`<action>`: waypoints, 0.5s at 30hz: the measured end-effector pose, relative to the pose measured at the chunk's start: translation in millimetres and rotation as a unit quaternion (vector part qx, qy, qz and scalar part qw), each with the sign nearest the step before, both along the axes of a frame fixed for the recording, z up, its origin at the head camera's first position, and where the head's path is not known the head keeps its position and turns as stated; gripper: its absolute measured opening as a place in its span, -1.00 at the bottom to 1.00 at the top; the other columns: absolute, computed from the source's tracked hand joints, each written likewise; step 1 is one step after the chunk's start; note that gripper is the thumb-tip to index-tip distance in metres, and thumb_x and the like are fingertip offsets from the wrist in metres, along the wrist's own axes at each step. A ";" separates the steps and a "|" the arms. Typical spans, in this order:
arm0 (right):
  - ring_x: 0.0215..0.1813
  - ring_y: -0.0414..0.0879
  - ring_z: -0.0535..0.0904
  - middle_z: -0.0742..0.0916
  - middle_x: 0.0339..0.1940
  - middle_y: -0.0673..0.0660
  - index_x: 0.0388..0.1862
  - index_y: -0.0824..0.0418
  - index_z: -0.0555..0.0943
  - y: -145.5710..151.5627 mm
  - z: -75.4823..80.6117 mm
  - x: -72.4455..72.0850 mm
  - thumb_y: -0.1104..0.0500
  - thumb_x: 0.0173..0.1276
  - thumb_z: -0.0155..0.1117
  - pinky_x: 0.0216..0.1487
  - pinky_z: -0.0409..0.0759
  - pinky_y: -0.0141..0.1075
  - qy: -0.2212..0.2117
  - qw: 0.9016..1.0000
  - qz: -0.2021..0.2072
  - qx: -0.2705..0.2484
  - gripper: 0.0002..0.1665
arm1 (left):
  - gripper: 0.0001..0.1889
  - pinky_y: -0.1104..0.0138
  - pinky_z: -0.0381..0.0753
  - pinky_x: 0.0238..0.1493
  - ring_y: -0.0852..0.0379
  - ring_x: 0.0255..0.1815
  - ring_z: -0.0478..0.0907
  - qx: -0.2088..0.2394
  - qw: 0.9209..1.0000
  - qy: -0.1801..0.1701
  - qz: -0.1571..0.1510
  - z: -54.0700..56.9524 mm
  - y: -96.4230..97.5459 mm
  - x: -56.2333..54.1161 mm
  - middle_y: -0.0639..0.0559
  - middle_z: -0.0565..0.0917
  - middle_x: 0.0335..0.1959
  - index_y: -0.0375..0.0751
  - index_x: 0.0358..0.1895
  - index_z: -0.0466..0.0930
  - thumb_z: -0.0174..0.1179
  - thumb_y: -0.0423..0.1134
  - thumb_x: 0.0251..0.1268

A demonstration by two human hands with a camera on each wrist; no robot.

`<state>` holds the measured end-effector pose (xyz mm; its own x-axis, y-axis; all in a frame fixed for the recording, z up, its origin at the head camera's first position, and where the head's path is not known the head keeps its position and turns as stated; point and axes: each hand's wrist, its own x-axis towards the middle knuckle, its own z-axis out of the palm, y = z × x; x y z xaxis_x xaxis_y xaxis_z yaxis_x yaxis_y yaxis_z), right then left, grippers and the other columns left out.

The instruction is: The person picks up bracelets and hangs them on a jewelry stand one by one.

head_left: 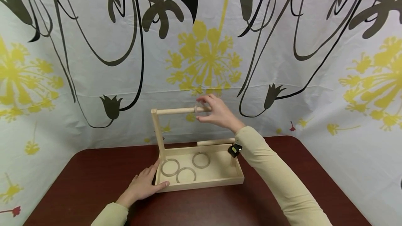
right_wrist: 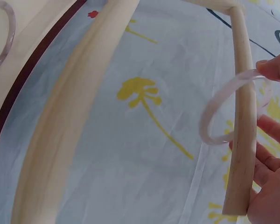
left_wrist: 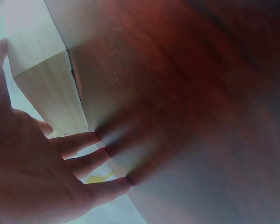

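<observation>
A clear plastic ring [right_wrist: 219, 105] encircles the upper wooden bar [head_left: 176, 111] near its free right end. My right hand [head_left: 216, 112] pinches this ring between thumb and fingers. The bar extends from a tall post [head_left: 158, 132] at the left end of a shallow wooden tray [head_left: 201, 185]. Around the tray's left front corner lies my left hand [head_left: 142, 184], its thumb on the front rim and its fingers along the left side. In the left wrist view, these fingers [left_wrist: 109, 186] are extended, fingertips touching the table.
Several more rings lie flat in the tray, such as one ring [head_left: 201, 160] near the back. A lower wooden bar [head_left: 216, 142] stands at the right, its post partly hidden by my right forearm. The dark red table [head_left: 106, 170] meets a patterned cloth [head_left: 282, 62] behind.
</observation>
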<state>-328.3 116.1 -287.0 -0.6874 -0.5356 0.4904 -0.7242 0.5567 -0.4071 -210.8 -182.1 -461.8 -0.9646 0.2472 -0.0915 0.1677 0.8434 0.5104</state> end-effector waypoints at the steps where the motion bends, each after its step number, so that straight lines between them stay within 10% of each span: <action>1: 0.06 0.11 0.49 0.57 0.02 0.23 0.20 0.32 0.52 -2.4 0.2 -0.1 0.10 0.12 0.50 0.07 0.44 -0.03 0.002 1.000 0.001 0.005 -0.32 | 0.04 -0.41 0.03 0.15 -0.49 0.34 0.14 0.000 1.000 0.000 0.000 -0.3 -0.3 -0.3 -0.42 0.24 0.38 -0.17 0.56 -0.07 0.17 0.33 0.19; 9: -0.02 -0.07 0.64 0.72 -0.07 0.10 0.09 0.29 0.59 -20.6 2.9 -2.1 0.21 0.22 0.45 0.44 -0.05 0.03 0.026 0.998 0.032 0.057 -0.54 | 0.03 -0.41 0.02 0.16 -0.49 0.35 0.13 -0.001 1.000 -0.002 0.003 -2.9 -1.0 -1.2 -0.41 0.23 0.39 -0.15 0.56 -0.08 0.17 0.34 0.19; 15: -0.03 -0.07 0.65 0.72 -0.02 0.12 0.18 0.32 0.57 -26.9 5.7 -0.3 0.14 0.22 0.46 0.45 -0.02 -0.06 0.017 0.996 0.018 0.090 -0.43 | 0.03 -0.40 0.03 0.16 -0.48 0.35 0.13 -0.004 1.000 -0.001 0.004 -3.5 -1.7 -2.4 -0.41 0.23 0.39 -0.14 0.56 -0.08 0.16 0.35 0.19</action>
<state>-328.7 89.2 -281.2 -0.6514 -0.6407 0.4065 -0.7562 0.5921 -0.2786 -213.1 -183.8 -465.3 -0.9661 0.2395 -0.0961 0.1602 0.8487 0.5041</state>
